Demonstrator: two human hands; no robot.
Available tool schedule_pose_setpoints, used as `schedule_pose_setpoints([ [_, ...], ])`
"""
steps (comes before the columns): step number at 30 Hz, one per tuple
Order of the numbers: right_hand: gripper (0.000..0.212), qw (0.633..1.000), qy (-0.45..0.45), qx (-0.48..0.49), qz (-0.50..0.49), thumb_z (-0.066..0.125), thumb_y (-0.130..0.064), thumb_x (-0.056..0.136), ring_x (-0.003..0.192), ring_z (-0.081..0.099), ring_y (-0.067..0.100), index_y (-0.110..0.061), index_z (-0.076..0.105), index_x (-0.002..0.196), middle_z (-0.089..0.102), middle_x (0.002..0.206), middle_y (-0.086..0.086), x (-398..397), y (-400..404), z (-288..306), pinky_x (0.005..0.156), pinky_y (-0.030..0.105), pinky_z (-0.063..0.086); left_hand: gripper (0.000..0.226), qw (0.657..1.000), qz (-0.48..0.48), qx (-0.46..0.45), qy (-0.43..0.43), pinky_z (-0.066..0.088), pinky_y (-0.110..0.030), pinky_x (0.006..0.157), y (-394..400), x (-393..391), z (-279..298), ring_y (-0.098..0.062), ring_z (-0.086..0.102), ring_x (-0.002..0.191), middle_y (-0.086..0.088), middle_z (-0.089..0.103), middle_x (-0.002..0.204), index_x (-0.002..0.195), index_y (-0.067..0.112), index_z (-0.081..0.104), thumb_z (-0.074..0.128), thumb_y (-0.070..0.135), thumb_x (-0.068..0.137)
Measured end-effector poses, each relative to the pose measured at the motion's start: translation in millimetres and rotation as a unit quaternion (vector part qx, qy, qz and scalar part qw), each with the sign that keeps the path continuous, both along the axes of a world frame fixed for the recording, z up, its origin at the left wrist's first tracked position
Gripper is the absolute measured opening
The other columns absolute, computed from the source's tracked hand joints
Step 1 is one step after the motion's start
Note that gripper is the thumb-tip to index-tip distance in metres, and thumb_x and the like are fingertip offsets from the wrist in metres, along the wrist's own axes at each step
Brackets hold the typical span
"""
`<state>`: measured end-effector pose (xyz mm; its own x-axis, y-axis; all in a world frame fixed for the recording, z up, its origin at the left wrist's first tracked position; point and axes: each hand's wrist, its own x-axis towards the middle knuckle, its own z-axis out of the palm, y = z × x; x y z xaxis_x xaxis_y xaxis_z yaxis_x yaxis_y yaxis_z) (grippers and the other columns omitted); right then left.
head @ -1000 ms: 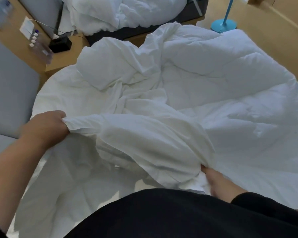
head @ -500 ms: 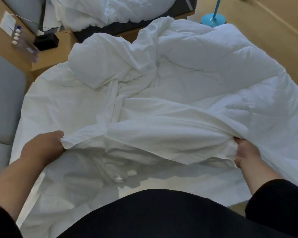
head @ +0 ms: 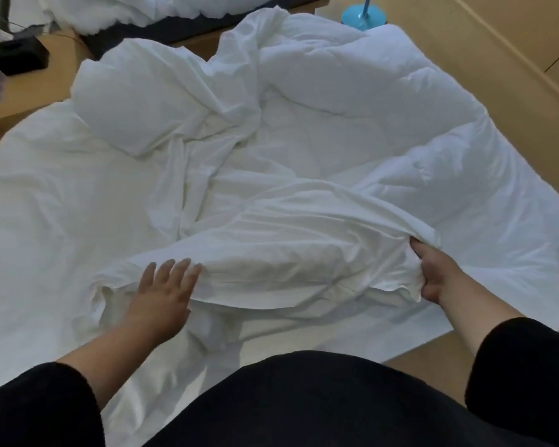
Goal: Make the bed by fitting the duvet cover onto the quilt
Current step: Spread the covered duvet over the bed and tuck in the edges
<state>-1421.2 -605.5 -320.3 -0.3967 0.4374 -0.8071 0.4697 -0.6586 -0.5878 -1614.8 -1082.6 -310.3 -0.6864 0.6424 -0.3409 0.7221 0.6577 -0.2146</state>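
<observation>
A white duvet cover lies rumpled across the near half of the bed, its near edge bunched into a thick fold. The puffy white quilt spreads over the far and right side. My left hand is flat with fingers spread, resting on the left end of the bunched fold. My right hand grips the right end of that fold, fingers tucked under the fabric and partly hidden.
A white pillow sits at the far left of the bed. A wooden nightstand with a black box is at the top left, a second bed behind, and a blue lamp base on the wooden floor.
My left hand has let go of the cover's edge and moved right, now lying flat on the fold. My right hand moved outward along the edge and still grips it.
</observation>
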Motion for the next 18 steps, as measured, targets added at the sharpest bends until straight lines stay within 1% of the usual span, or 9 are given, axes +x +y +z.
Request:
schedule_pose_setpoints([
  [2, 0.04, 0.999, 0.023, -0.022, -0.021, 0.065, -0.041, 0.095, 0.111, 0.069, 0.031, -0.013, 0.07, 0.124, 0.073, 0.118, 0.011, 6.4, -0.9, -3.3, 0.098, 0.047, 0.053, 0.109, 0.998, -0.043, -0.02, -0.03, -0.016, -0.048, 0.119, 33.8, 11.8, -18.2, -0.043, 0.04, 0.138, -0.018, 0.041, 0.155, 0.154, 0.011, 0.037, 0.087, 0.041, 0.062],
  [4, 0.046, 0.997, 0.044, -0.041, -0.046, 0.069, -0.043, 0.091, 0.115, 0.067, 0.033, -0.014, 0.069, 0.128, 0.07, 0.125, 0.011, 12.4, -3.1, -7.5, 0.105, 0.05, 0.049, 0.108, 0.996, -0.072, -0.025, -0.035, -0.023, -0.051, 0.115, 64.9, 16.2, -35.9, -0.046, 0.022, 0.147, -0.017, 0.019, 0.165, 0.159, 0.014, 0.014, 0.078, 0.04, 0.075],
  [6, 0.053, 0.994, 0.041, -0.063, -0.077, 0.073, -0.046, 0.087, 0.119, 0.065, 0.035, -0.016, 0.067, 0.131, 0.066, 0.133, 0.011, 17.9, -5.1, -14.6, 0.108, 0.052, 0.046, 0.1, 0.994, -0.105, 0.003, -0.016, -0.022, -0.056, 0.114, 97.7, 18.0, -50.9, -0.05, 0.011, 0.149, -0.018, 0.005, 0.167, 0.159, 0.013, 0.001, 0.067, 0.031, 0.085],
  [8, 0.052, 0.99, 0.054, -0.096, -0.09, 0.071, -0.045, 0.089, 0.121, 0.063, 0.035, -0.016, 0.066, 0.132, 0.065, 0.135, 0.011, 21.3, -10.3, -17.7, 0.11, 0.051, 0.045, 0.082, 0.992, -0.126, -0.025, -0.017, -0.009, -0.059, 0.118, 131.2, 18.9, -58.6, -0.05, 0.016, 0.146, -0.02, 0.006, 0.166, 0.16, 0.01, -0.004, 0.046, 0.017, 0.095],
  [10, 0.046, 0.988, 0.057, -0.116, -0.079, 0.066, -0.042, 0.092, 0.119, 0.065, 0.034, -0.015, 0.068, 0.13, 0.068, 0.13, 0.01, 22.2, -14.7, -20.0, 0.109, 0.048, 0.046, 0.056, 0.991, -0.097, -0.074, -0.061, 0.027, -0.05, 0.115, 158.1, 16.3, -54.3, -0.038, 0.046, 0.124, -0.018, 0.042, 0.146, 0.152, 0.007, 0.025, 0.034, 0.014, 0.097],
  [11, 0.045, 0.988, 0.055, -0.127, -0.075, 0.067, -0.041, 0.092, 0.117, 0.066, 0.033, -0.015, 0.069, 0.128, 0.069, 0.127, 0.01, 23.7, -16.7, -20.9, 0.108, 0.048, 0.047, 0.04, 0.991, -0.069, -0.065, -0.09, 0.042, -0.043, 0.101, 168.2, 15.0, -50.7, -0.031, 0.053, 0.104, -0.013, 0.055, 0.127, 0.136, 0.009, 0.041, 0.035, 0.016, 0.097],
  [13, 0.046, 0.987, 0.034, -0.143, -0.065, 0.071, -0.042, 0.091, 0.113, 0.068, 0.033, -0.013, 0.07, 0.126, 0.071, 0.123, 0.011, 30.7, -21.6, -22.7, 0.105, 0.047, 0.05, 0.014, 0.987, 0.004, -0.002, -0.161, 0.046, -0.038, 0.075, 181.6, 12.3, -37.5, -0.026, 0.051, 0.082, -0.006, 0.06, 0.101, 0.106, 0.014, 0.045, 0.041, 0.023, 0.097],
  [14, 0.047, 0.986, 0.026, -0.155, -0.063, 0.072, -0.041, 0.09, 0.111, 0.069, 0.034, -0.011, 0.069, 0.126, 0.072, 0.122, 0.012, 35.5, -24.6, -24.8, 0.103, 0.047, 0.051, 0.013, 0.979, 0.039, 0.035, -0.197, 0.044, -0.037, 0.069, 190.3, 12.0, -25.4, -0.025, 0.052, 0.077, -0.004, 0.058, 0.091, 0.099, 0.015, 0.041, 0.044, 0.027, 0.096],
  [18, 0.054, 0.968, 0.0, -0.242, -0.06, 0.074, -0.041, 0.088, 0.111, 0.068, 0.037, -0.006, 0.066, 0.129, 0.07, 0.123, 0.017, 51.5, -43.9, -38.7, 0.102, 0.048, 0.052, 0.02, 0.949, 0.072, 0.152, -0.268, 0.039, -0.036, 0.06, 234.0, 35.9, 64.1, -0.026, 0.053, 0.074, -0.003, 0.055, 0.079, 0.087, 0.014, 0.039, 0.055, 0.025, 0.091],
])
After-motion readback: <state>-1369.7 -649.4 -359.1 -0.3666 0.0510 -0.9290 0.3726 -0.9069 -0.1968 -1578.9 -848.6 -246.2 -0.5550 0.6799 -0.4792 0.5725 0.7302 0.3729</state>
